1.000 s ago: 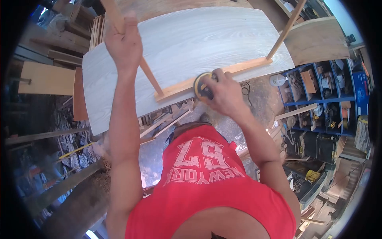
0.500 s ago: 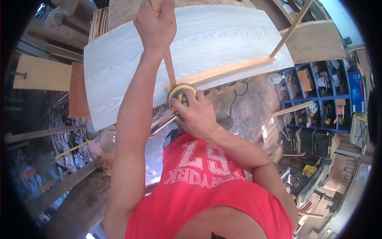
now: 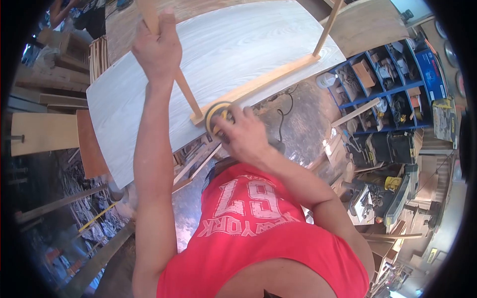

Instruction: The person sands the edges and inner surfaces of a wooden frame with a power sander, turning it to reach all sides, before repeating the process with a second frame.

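Note:
My left hand (image 3: 158,52) is closed round the upper part of a wooden upright (image 3: 186,93) of a light wood frame. The frame's long bottom rail (image 3: 263,84) lies along the near side of a white wood-grain board (image 3: 218,44), and a second upright (image 3: 327,32) rises from its far right end. In my right hand (image 3: 246,135) is a round black and yellow orbital sander (image 3: 218,118), its disc held on edge against the near side of the rail, close to the left corner. Whether the disc touches the wood cannot be made out.
Blue shelving (image 3: 385,94) full of tools and boxes stands at the right. A dark cord (image 3: 281,119) hangs below the board. Wooden planks and panels (image 3: 44,131) are stacked at the left. Part of another person (image 3: 59,15) shows at the upper left.
My view has shifted, so the board and frame appear further left. Relative to the frame, the sander has moved slightly right, uncovering the rail's left corner. Both hands keep their grip.

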A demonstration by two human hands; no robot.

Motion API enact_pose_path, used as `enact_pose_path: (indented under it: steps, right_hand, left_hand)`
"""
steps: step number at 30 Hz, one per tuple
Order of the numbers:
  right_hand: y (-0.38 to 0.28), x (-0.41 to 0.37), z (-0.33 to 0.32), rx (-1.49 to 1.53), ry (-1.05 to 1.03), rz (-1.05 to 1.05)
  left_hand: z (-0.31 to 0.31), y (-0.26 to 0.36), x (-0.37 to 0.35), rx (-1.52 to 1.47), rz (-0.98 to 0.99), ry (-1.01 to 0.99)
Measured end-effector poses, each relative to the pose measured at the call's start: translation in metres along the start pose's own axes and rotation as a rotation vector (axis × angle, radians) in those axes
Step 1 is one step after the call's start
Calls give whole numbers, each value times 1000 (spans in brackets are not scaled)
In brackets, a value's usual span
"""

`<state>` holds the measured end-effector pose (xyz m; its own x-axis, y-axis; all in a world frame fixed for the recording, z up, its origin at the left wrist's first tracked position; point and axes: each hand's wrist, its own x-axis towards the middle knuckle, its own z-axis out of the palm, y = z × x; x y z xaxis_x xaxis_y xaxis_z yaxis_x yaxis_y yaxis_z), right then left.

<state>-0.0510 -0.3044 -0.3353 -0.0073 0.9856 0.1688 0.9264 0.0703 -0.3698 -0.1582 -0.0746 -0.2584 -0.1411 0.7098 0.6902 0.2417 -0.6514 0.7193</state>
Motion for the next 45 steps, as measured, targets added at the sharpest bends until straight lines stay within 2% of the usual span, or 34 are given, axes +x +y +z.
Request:
enact_pose_path:
  steps: [6,8,13,15,17,19,20,21,23,24,30,33,38,45]
  right_hand:
    - [84,33,-60,-49,71,240]
    - [119,46,-81,-123,-3,419]
    - [223,57,-113,-107,40,484]
    - [258,58,-129,-108,59,497]
    - [288,60,-140,-81,39,496]
    - [305,65,-151,-114,42,523]
    - [311,66,-153,-145,24,537]
    - [317,66,-153,-137,37,542]
    - [324,63,-151,-128,68,560]
    - [324,59,-149,-114,65,521]
    - [364,42,-165,11,83,471]
    - [407,43,-179,-24,119,494]
    - [463,53,-200,-125,45,528]
    - [450,46,-213,-67,85,459]
  left_hand:
    - [0,-18,11,19,6,-32]
    - [5,-24,18,63,-9,-6]
    - [6,-66,36,76,-125,-28]
    - [4,-55,37,-7,-293,-47]
    - [0,-73,41,-69,-328,-46]
    - [1,-74,45,-95,-377,2]
    - [-10,-104,49,82,-228,-72]
    - [-8,-95,51,7,-369,-37]
    - [-1,-84,52,3,-385,-42]
    - [-8,-95,58,-75,-460,-79]
    - [7,-94,66,-55,-503,-63]
    - [2,-86,61,-38,-507,-43]
    - [-8,-86,57,-37,-465,-38]
    - [-8,-73,48,34,-415,-2]
